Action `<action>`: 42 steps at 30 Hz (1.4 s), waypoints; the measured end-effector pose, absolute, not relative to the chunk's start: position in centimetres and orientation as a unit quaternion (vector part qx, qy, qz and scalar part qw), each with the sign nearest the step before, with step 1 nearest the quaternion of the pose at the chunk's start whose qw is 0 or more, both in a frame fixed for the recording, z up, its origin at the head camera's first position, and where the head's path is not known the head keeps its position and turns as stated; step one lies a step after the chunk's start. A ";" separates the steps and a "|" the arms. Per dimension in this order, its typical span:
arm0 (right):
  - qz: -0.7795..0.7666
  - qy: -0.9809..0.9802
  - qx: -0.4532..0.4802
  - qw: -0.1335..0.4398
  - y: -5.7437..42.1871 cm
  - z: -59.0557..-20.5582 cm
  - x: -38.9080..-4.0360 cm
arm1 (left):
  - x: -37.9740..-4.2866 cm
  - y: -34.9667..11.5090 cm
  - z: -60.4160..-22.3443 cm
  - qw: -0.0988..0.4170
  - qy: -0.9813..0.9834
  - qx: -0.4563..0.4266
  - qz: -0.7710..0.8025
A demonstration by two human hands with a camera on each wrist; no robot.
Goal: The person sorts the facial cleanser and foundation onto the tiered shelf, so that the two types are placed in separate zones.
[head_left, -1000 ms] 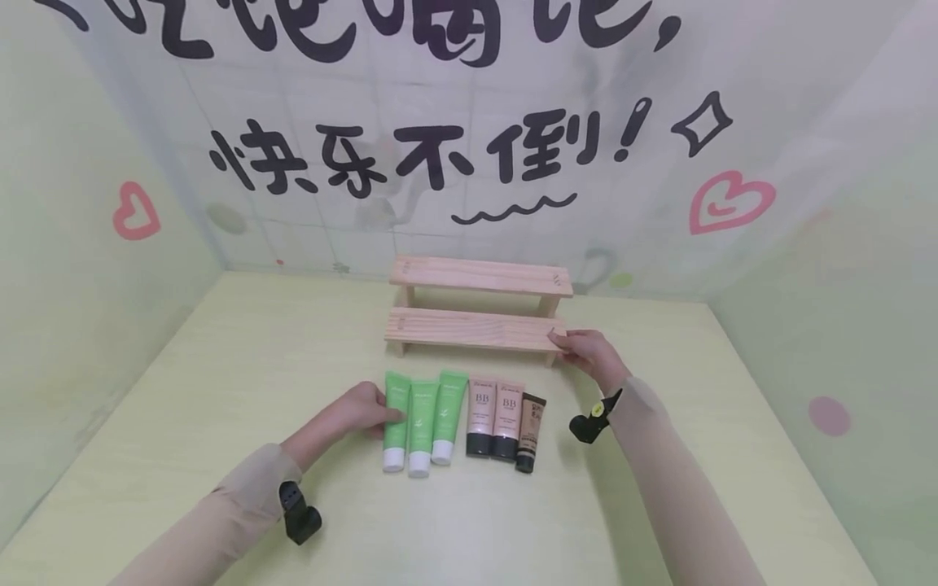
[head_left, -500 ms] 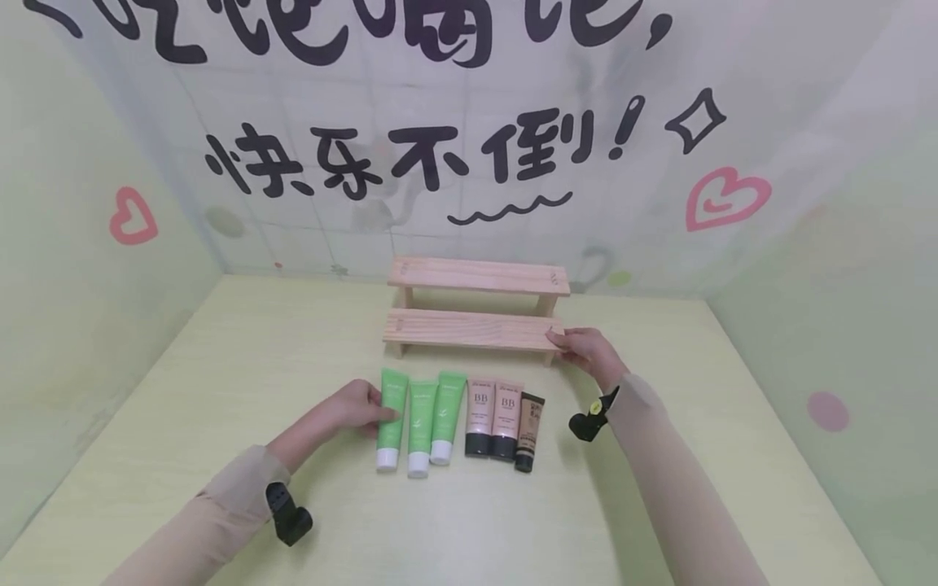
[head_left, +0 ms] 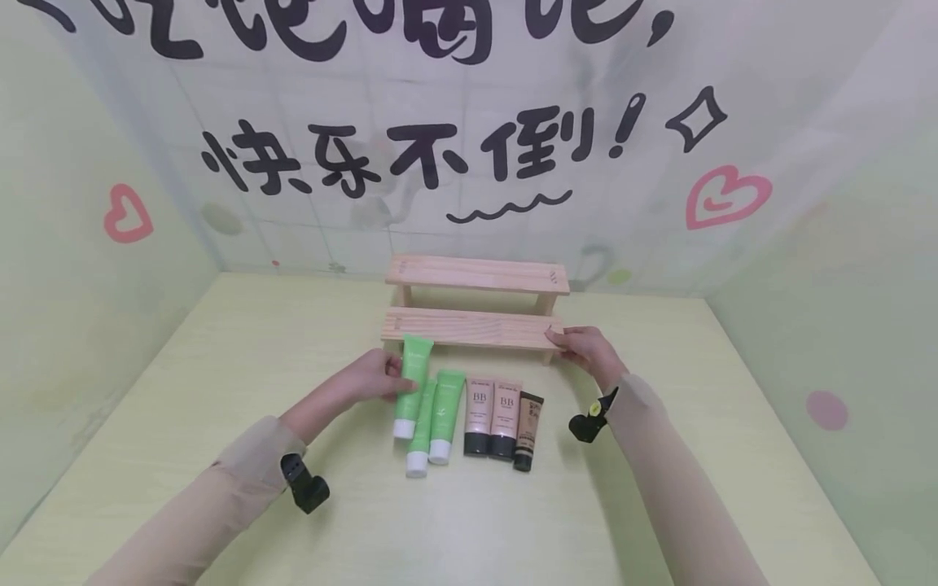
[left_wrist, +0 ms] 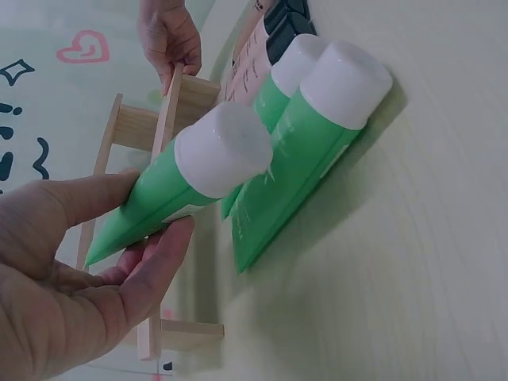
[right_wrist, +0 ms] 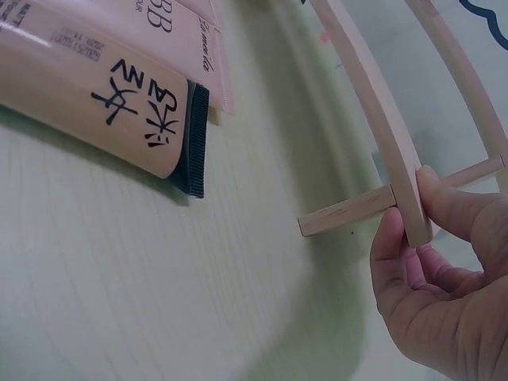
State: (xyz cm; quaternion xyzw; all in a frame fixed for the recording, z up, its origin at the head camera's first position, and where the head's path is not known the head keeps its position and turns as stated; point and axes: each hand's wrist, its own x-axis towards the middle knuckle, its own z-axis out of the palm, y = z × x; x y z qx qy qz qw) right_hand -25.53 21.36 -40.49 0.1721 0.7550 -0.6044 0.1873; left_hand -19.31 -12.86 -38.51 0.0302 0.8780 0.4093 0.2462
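Note:
My left hand [head_left: 375, 376] pinches a green tube with a white cap [head_left: 414, 382] between thumb and fingers. In the left wrist view that green tube [left_wrist: 171, 178] is lifted off the table, cap toward the camera. Below it lie two more green tubes [head_left: 445, 411], one partly covered by the held tube. Behind them stands a two-step wooden rack [head_left: 476, 325]. My right hand [head_left: 592, 352] grips the right end of its lower board; in the right wrist view the thumb is on top and the fingers [right_wrist: 389, 254] curl under the board.
Two pink BB cream tubes with black caps [head_left: 493, 415] and a smaller tan tube [head_left: 529, 431] lie right of the green ones. A printed wall [head_left: 469, 146] rises behind the rack, with side walls left and right of the pale table [head_left: 469, 529].
My left hand has lifted the leftmost green tube and carried it up and right, toward the rack's lower board. The right hand keeps its grip on the rack.

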 end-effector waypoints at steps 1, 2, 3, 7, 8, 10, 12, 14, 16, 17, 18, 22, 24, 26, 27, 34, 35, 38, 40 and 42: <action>-0.603 0.756 0.172 0.186 21.4 -40.5 -25.5 | -19.5 -12.6 -38.4 0.245 0.878 0.033 0.411; -0.603 0.757 0.171 0.186 21.4 -40.4 -25.5 | -19.6 -12.4 -38.3 0.244 0.877 0.037 0.411; -0.602 0.757 0.171 0.187 21.4 -40.4 -25.5 | -19.7 -12.2 -38.2 0.243 0.876 0.041 0.414; -0.594 0.763 0.170 0.190 21.5 -40.2 -25.5 | -20.2 -11.2 -37.8 0.237 0.873 0.052 0.424; -0.593 0.764 0.168 0.191 21.6 -40.2 -25.5 | -20.3 -11.0 -37.6 0.235 0.872 0.056 0.425; -0.593 0.764 0.170 0.189 21.6 -40.2 -25.5 | -20.5 -10.6 -37.3 0.231 0.872 0.059 0.426; -0.593 0.763 0.173 0.187 21.6 -40.2 -25.5 | -20.8 -10.2 -37.0 0.227 0.874 0.062 0.425; -0.595 0.762 0.175 0.187 21.6 -40.2 -25.5 | -21.0 -9.8 -36.7 0.220 0.877 0.071 0.421; -0.596 0.761 0.180 0.185 21.6 -40.2 -25.5 | -21.3 -9.4 -36.4 0.210 0.880 0.083 0.418; -0.597 0.760 0.181 0.185 21.5 -40.2 -25.5 | -21.4 -9.2 -36.2 0.205 0.881 0.087 0.417; -0.598 0.759 0.181 0.184 21.5 -40.2 -25.5 | -21.6 -9.0 -36.1 0.201 0.881 0.094 0.417; -0.598 0.759 0.178 0.185 21.6 -40.5 -25.5 | -22.2 -8.2 -35.4 0.192 0.879 0.113 0.422; -0.595 0.762 0.176 0.185 21.6 -40.5 -25.5 | -22.5 -7.8 -35.0 0.189 0.879 0.119 0.420; -0.595 0.764 0.172 0.184 21.6 -40.6 -25.4 | -22.9 -7.4 -34.5 0.186 0.882 0.119 0.416; -0.595 0.764 0.171 0.183 21.6 -40.6 -25.4 | -23.1 -7.2 -34.3 0.183 0.884 0.117 0.414; -0.599 0.760 0.173 0.180 21.5 -40.4 -25.3 | -24.3 -6.2 -33.2 0.184 0.866 0.117 0.449; -0.599 0.761 0.173 0.180 21.4 -40.4 -25.3 | -24.5 -6.1 -33.1 0.185 0.865 0.115 0.452; -0.601 0.760 0.172 0.180 21.3 -40.3 -25.2 | -24.9 -5.7 -32.8 0.184 0.862 0.109 0.459; -0.601 0.760 0.170 0.181 21.3 -40.4 -25.2 | -25.3 -5.3 -32.6 0.182 0.860 0.107 0.465; -0.601 0.760 0.171 0.179 21.3 -40.4 -25.2 | -25.7 -4.9 -32.3 0.179 0.855 0.103 0.476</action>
